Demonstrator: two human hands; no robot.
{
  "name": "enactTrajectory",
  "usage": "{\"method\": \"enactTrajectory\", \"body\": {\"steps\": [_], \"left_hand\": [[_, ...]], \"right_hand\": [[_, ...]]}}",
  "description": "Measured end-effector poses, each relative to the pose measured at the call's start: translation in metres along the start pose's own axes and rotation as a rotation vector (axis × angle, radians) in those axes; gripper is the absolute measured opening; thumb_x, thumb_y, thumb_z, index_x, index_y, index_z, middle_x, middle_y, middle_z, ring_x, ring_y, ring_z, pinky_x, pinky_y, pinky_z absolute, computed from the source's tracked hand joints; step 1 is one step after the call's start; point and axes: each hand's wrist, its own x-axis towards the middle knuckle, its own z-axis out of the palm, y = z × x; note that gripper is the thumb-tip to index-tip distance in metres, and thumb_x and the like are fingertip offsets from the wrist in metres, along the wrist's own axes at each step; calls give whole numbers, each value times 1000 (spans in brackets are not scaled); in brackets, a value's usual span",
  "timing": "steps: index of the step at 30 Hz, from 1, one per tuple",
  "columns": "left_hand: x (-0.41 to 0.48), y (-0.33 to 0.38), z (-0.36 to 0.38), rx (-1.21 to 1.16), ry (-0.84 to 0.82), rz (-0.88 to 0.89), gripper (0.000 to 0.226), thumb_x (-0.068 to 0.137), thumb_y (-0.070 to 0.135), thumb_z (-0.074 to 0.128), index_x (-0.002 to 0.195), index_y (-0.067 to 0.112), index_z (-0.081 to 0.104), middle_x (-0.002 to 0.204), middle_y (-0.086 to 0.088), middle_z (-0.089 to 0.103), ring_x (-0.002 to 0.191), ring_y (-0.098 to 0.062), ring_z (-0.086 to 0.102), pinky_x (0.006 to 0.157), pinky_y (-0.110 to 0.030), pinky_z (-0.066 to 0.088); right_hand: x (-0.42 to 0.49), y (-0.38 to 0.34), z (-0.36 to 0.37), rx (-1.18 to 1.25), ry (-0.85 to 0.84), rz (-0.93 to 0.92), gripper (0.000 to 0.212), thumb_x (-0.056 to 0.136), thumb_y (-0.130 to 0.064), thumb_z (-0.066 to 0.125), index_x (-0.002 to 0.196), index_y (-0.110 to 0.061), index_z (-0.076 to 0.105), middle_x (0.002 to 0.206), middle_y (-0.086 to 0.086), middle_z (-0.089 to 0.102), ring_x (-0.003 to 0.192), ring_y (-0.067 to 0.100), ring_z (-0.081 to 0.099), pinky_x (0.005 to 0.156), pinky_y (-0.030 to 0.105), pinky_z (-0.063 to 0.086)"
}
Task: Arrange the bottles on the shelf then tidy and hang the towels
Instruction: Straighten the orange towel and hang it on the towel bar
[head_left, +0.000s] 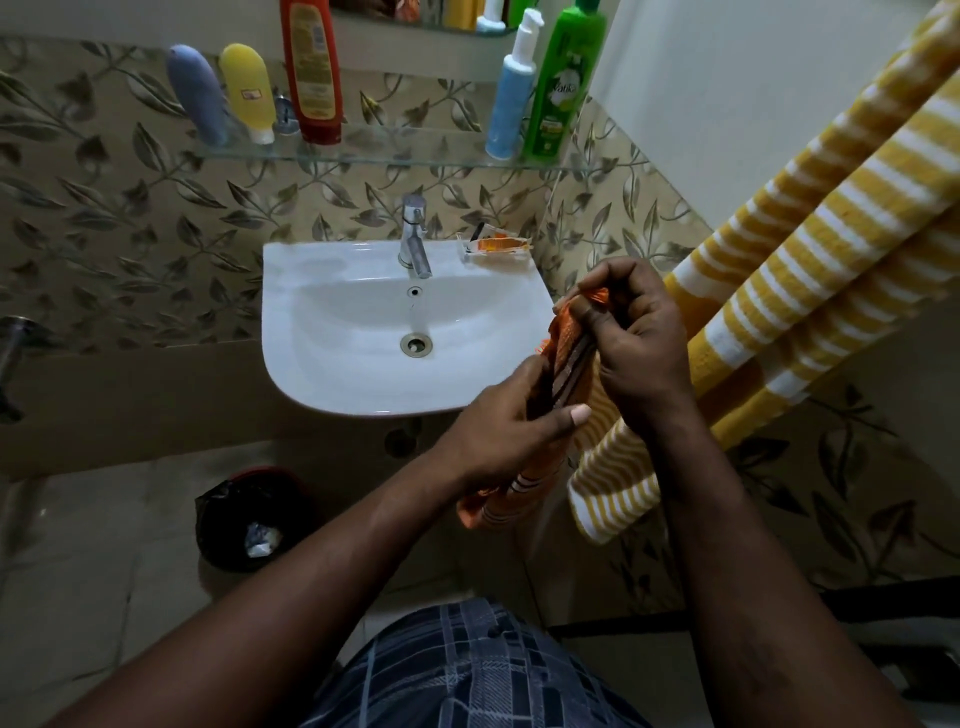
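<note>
1. Your left hand (498, 431) gripped the orange towel (569, 332) low down, with the fingers curled round the bunched cloth and the thumb laid across it.
2. Your right hand (636, 353) pinched the top end of the same towel, fingers curled over its upper edge, just above your left hand.
3. The orange towel ran between both hands, in front of the right edge of the sink (322, 322). Its white-striped lower end hung below your left wrist.
4. The yellow striped towel (810, 270) hung along the right wall, behind your right hand. Its lower end dropped behind your right forearm.
5. The glass shelf (395, 156) above the sink carried five bottles. A grey-blue tube (200, 96), a yellow tube (248, 91) on its white cap and a red bottle (311, 73) stood towards the left.
6. A blue pump bottle (511, 98) and a green bottle (563, 83) stood side by side at the right end.
7. An orange packet (496, 245) lay on the sink rim, just right of the tap (414, 236).
8. A black-lined bin (249, 519) sat on the floor below the sink.
</note>
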Motion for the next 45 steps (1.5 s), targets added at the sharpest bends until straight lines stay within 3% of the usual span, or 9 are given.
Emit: {"method": "enactTrajectory", "body": {"steps": [4, 8, 13, 17, 21, 32, 37, 42, 45], "left_hand": [[6, -6, 2, 105, -207, -82, 57, 94, 65, 62, 139, 31, 55, 132, 6, 68, 117, -13, 66, 104, -45, 54], [4, -17, -12, 535, -455, -119, 78, 76, 88, 58, 128, 30, 64, 124, 3, 72, 108, -16, 67, 97, -36, 54], [-12, -23, -1, 1026, -603, -69, 53, 87, 70, 67, 113, 24, 69, 104, -1, 71, 93, -24, 66, 83, -38, 56], [-20, -29, 16, 1061, -566, -15, 58, 92, 56, 67, 143, 31, 53, 136, -7, 53, 113, -30, 62, 93, -46, 56], [-29, -45, 3, 1123, -525, -144, 56, 96, 34, 66, 149, 29, 49, 139, -8, 51, 110, -32, 64, 89, -47, 59], [-30, -56, -28, 785, 160, -203, 39, 102, 38, 41, 134, 34, 62, 110, -13, 76, 99, -38, 71, 82, -44, 58], [-21, -44, -50, 865, 449, -270, 31, 102, 48, 54, 112, 31, 78, 92, -6, 77, 89, -32, 70, 68, -34, 51], [-19, -25, -70, 1036, 466, -451, 45, 97, 62, 59, 106, 22, 78, 78, -3, 46, 109, -30, 56, 81, -38, 48], [-17, -19, -78, 1228, 380, -453, 43, 87, 54, 74, 112, 19, 76, 112, -2, 52, 116, -29, 43, 91, -44, 46]], "right_hand": [[13, 6, -6, 20, 69, 36, 25, 97, 12, 60, 101, -12, 55, 92, -2, 69, 88, 9, 73, 81, 24, 57], [32, 19, -16, -1, 178, 68, 23, 96, 8, 62, 98, -14, 57, 96, 11, 65, 86, 9, 69, 83, 30, 58], [50, 37, -16, -9, 297, 131, 26, 98, 6, 63, 94, -20, 58, 85, 0, 66, 73, 0, 66, 71, 21, 56], [59, 37, -8, 101, 296, 186, 20, 100, 5, 62, 97, -15, 59, 85, 5, 67, 70, 8, 68, 66, 26, 60], [74, 28, -14, 188, 261, 141, 16, 97, 0, 64, 99, -14, 58, 95, 14, 70, 82, 19, 70, 77, 36, 59], [94, 18, -25, 284, 238, 78, 17, 98, 3, 62, 101, -13, 57, 86, -1, 71, 77, 13, 69, 65, 29, 56], [93, 13, -34, 278, 219, 48, 18, 100, 2, 61, 100, -15, 57, 82, -6, 75, 70, 9, 68, 58, 25, 56], [88, 17, -39, 218, 222, 49, 20, 100, 4, 61, 99, -15, 56, 83, -4, 75, 69, 7, 68, 64, 23, 58], [83, 25, -35, 178, 229, 53, 21, 97, 5, 63, 98, -15, 57, 86, 0, 70, 75, 8, 68, 72, 23, 58]]}}
